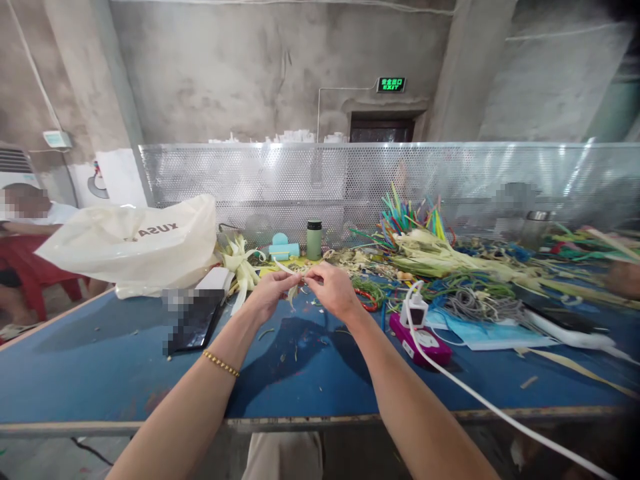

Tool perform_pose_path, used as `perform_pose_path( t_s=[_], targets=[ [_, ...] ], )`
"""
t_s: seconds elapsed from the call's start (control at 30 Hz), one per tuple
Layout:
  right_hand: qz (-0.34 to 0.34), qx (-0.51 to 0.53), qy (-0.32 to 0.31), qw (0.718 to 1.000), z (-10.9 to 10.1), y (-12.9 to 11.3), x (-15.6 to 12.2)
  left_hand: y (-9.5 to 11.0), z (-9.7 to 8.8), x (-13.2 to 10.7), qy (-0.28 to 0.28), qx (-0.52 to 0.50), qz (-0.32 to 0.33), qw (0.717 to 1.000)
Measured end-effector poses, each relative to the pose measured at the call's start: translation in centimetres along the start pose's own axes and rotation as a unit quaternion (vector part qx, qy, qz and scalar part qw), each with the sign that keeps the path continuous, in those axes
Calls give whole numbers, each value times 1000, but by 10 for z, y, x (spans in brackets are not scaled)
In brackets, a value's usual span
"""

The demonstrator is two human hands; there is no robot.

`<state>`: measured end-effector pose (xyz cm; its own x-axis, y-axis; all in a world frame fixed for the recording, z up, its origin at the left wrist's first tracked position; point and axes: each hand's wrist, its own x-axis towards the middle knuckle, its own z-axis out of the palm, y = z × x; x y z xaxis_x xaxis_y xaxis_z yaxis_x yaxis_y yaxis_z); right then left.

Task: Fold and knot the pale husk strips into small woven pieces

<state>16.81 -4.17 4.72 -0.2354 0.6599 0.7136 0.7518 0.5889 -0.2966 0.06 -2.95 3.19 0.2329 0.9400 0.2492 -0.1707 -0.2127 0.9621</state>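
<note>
Both my hands are raised over the blue table (pixel 100 360), fingertips meeting. My left hand (pixel 270 293) and my right hand (pixel 333 288) each pinch a pale green leaf strip (pixel 293 283) held between them; one end pokes up to the left and a short piece hangs below. A gold bead bracelet (pixel 221 363) sits on my left wrist. Just behind my left hand lies a folded pale leaf piece (pixel 240 263). Small leaf scraps litter the table under my hands.
A cream plastic bag (pixel 135 243) and a dark phone (pixel 195 320) lie at left. A green flask (pixel 314 240) and a teal object (pixel 283 248) stand behind. Pale leaves, coloured strips (pixel 410 217), a magenta power strip (pixel 420 337) with white cable and a face mask (pixel 480 330) fill the right. A seated person is at far left.
</note>
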Motion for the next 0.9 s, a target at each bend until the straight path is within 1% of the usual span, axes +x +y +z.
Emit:
perform_pose_path(
  t_s=[0.1, 0.17, 0.33, 0.5, 0.7, 0.9],
  targets=[
    [8, 11, -7, 1000, 0, -2, 0, 0, 3, 0, 29, 91, 56, 994],
    [22, 20, -10, 999, 1, -2, 0, 0, 6, 0, 45, 111, 77, 990],
    [21, 56, 2, 998, 4, 2, 1, -2, 10, 0, 74, 96, 74, 990],
    [26, 103, 8, 994, 6, 5, 2, -4, 10, 1, 70, 100, 90, 988],
    [35, 101, 4, 994, 4, 3, 3, -4, 11, 0, 71, 88, 87, 990],
    [43, 102, 5, 994, 3, 4, 3, -3, 10, 1, 84, 72, 99, 989]
  ],
)
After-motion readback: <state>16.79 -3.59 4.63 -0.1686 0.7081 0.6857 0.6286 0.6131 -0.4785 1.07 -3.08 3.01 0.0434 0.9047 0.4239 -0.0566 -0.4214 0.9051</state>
